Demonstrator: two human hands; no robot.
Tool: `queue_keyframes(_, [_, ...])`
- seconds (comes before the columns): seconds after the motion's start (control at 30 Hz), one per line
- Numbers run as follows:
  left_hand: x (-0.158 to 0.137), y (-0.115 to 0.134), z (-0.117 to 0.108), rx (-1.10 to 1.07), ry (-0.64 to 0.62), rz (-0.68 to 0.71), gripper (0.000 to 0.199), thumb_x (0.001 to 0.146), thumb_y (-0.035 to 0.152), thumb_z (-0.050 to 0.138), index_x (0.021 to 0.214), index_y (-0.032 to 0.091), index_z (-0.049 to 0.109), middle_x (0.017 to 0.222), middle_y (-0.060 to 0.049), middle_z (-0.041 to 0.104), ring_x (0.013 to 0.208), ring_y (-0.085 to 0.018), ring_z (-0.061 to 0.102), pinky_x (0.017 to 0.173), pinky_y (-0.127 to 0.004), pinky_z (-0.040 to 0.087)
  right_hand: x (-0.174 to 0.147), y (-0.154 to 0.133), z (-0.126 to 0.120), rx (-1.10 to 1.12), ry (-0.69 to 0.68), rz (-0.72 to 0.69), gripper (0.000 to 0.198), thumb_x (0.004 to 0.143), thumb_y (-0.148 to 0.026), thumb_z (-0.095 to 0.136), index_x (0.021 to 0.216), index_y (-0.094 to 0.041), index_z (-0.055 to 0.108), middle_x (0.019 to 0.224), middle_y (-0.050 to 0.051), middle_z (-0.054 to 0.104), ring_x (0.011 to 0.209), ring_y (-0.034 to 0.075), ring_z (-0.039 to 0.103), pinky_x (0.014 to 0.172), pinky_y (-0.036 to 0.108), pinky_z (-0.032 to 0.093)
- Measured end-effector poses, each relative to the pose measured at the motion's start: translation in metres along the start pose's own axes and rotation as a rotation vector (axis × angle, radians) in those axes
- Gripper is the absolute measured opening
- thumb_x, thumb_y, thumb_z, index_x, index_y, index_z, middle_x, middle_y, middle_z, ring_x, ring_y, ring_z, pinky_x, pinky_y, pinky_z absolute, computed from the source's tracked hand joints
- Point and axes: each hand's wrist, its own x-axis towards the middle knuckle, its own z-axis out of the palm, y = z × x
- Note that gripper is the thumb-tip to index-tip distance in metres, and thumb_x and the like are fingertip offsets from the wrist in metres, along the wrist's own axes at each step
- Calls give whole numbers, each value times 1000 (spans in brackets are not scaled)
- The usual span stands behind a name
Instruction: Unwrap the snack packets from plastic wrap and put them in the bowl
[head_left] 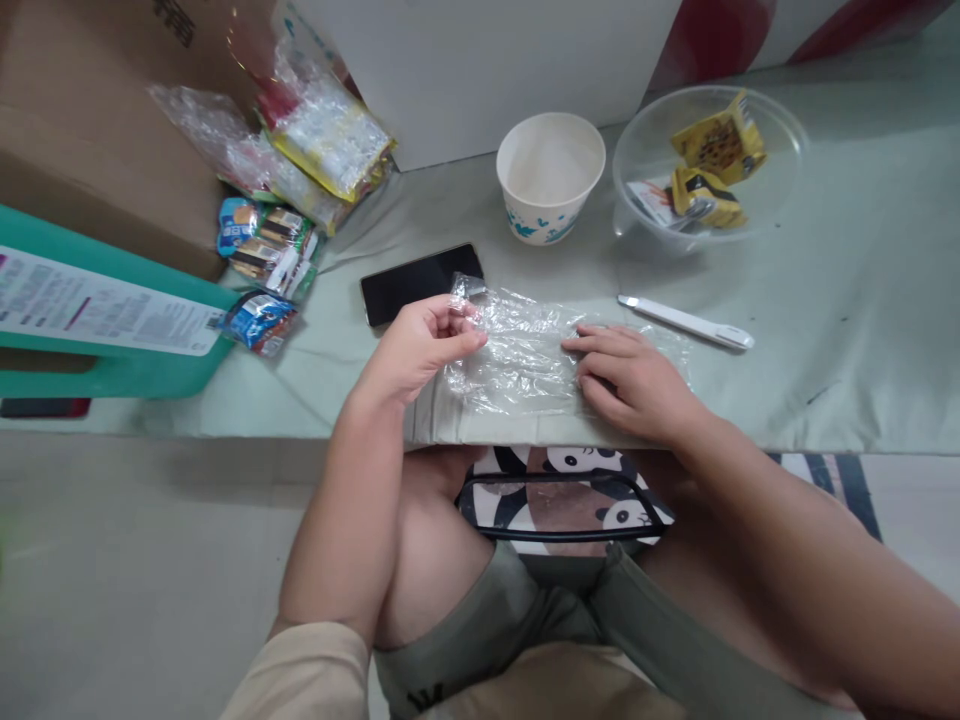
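A crinkled clear plastic bag (pixel 525 345) lies flat near the table's front edge. My left hand (pixel 424 345) pinches its left end between thumb and fingers. On its right part rests my right hand (pixel 630 380), palm down with the fingers stretched out. Just beyond my left hand is a black smartphone (pixel 416 280), partly covered by the bag's corner. A white utility knife (pixel 686 322) lies to the right, past my right hand. Farther back stands a white paper bowl (pixel 551 185) with a blue pattern.
A clear plastic bowl (pixel 787 150) at the back right holds yellow snack packets (pixel 720 145). Several wrapped packages (pixel 330 130) and small snack packs (pixel 274 250) lie at the left. A cardboard box (pixel 97 130) and a green carrier (pixel 187 375) stand at the far left.
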Motion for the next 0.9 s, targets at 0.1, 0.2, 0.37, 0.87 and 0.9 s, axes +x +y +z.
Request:
queue_keyframes(0.1, [-2,0,0,99,-37,17,33,58,22,84,82,17,63,69,5,52,63,-7,46,61,-23,39,0,0,0,4,-2,12,26,97,-25,49,81,-23,69,128,7,77,135,32,65,111,58,52])
queue_keyframes(0.2, [-1,-4,-2,195,-87,27,39,58,17,82,90,19,60,70,7,44,62,-7,41,60,-22,37,0,0,0,10,-2,6,25,96,-24,49,81,-22,69,128,8,77,134,33,66,110,58,52])
queue_keyframes(0.37, [4,-11,-4,249,-94,87,39,59,8,68,95,20,57,69,8,41,63,-7,37,60,-22,32,1,-1,0,16,-1,6,25,96,-24,50,81,-21,70,127,9,77,134,33,66,109,58,52])
queue_keyframes(0.87, [-3,-4,-29,19,-41,127,52,51,8,85,96,21,64,90,1,56,75,-9,52,65,-20,49,1,-1,-2,0,-4,-15,24,96,-23,50,81,-20,68,128,8,77,133,35,66,108,60,54])
queue_keyframes(0.9, [-3,-3,-30,-4,-40,128,51,51,8,85,95,21,64,89,1,56,74,-9,51,64,-20,48,1,-1,-2,-1,-5,-15,24,96,-22,50,81,-20,68,128,8,77,134,35,66,108,60,54])
